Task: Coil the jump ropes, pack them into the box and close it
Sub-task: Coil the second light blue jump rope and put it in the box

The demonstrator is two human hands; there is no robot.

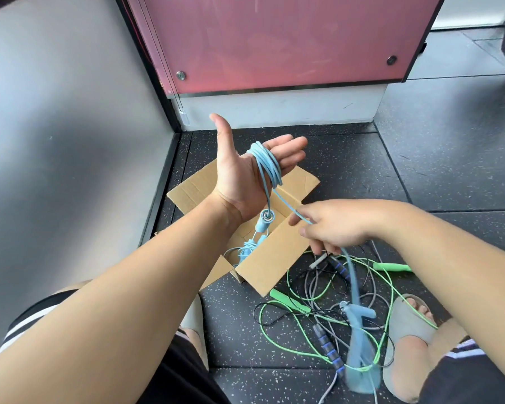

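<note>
The bare left forearm reaches up from the lower left, its wrist bent back. The left hand is raised with the palm turned towards the camera, fingers straight and together, thumb stretched upward, and loops of a thin light-blue jump rope are wound round the palm. The bare right forearm comes in from the right, and the right hand, lower and knuckles up, pinches the same rope between thumb and curled fingers.

Pink panel (two screws) above speckled black floor
</note>
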